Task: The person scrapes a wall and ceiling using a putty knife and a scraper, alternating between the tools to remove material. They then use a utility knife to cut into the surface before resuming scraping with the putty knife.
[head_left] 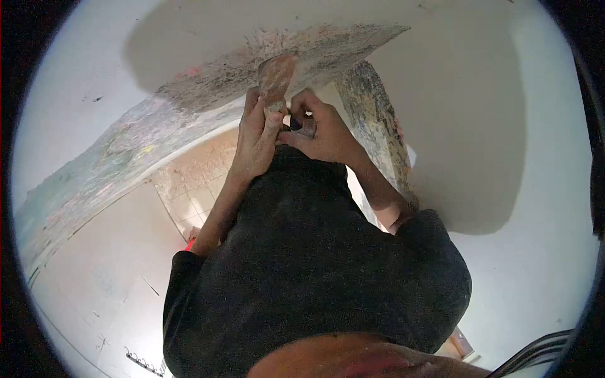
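Note:
In front of my chest, my left hand (254,138) is closed around a scraper (276,79). Its broad, stained blade points up toward the wall. Close by on the right, my right hand (329,133) has its fingers curled in, and its fingertips come near the scraper's lower end. A small dark and greyish piece (305,126) shows between the right thumb and fingers; I cannot make out what it is. The scraper's handle is mostly hidden by my hands.
Ahead runs a wall with a rough, stripped band (214,88) below smooth pale paint. A bare, patchy corner edge (373,104) stands to the right. Beneath lies a dusty tiled floor (192,195). A hook rail (144,362) is at lower left, dark cables (539,353) at lower right.

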`<state>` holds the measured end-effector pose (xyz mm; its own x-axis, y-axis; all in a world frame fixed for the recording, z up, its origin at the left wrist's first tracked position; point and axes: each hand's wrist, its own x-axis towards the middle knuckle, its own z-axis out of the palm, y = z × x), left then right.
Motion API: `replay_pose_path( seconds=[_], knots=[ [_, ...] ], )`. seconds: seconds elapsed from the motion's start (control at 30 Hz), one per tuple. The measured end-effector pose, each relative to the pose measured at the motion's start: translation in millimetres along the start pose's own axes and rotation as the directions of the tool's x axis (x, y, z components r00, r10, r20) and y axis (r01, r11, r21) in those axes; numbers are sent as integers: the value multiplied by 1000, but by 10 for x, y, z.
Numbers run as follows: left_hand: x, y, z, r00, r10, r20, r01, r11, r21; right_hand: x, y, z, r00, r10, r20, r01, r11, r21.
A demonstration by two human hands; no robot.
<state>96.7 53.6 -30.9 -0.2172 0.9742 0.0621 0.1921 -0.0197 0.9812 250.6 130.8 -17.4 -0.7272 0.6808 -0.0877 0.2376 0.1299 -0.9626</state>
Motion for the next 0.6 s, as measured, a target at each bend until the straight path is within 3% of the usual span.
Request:
replay_pose_path(
  seconds=[0.03,0.17,0.27,0.3,0.4,0.5,0.6],
  knots=[
    [-7,46,-5,1000,-3,8,3,1000,-1,-5,-56,-11,995,47,89,-45,999,-30],
    [-61,23,-2,993,18,118,-20,1000,19,-47,77,208,995,-95,-5,95,995,7],
    [-174,157,-62,977,-113,181,131,987,-89,-48,146,207,984,-178,18,179,981,-76],
    [-174,77,-72,986,-45,160,84,966,-244,-63,108,204,981,-196,-11,196,980,-39],
    [-274,-64,-125,970,-1,244,132,841,-524,-109,39,197,969,-229,-94,234,972,36],
    [-411,-121,-151,931,-88,354,270,820,-506,-170,-61,173,957,-239,-166,248,968,38],
    [-422,-77,-108,889,-193,415,399,770,-498,-200,-52,249,968,-164,-190,195,967,162]
  ],
)
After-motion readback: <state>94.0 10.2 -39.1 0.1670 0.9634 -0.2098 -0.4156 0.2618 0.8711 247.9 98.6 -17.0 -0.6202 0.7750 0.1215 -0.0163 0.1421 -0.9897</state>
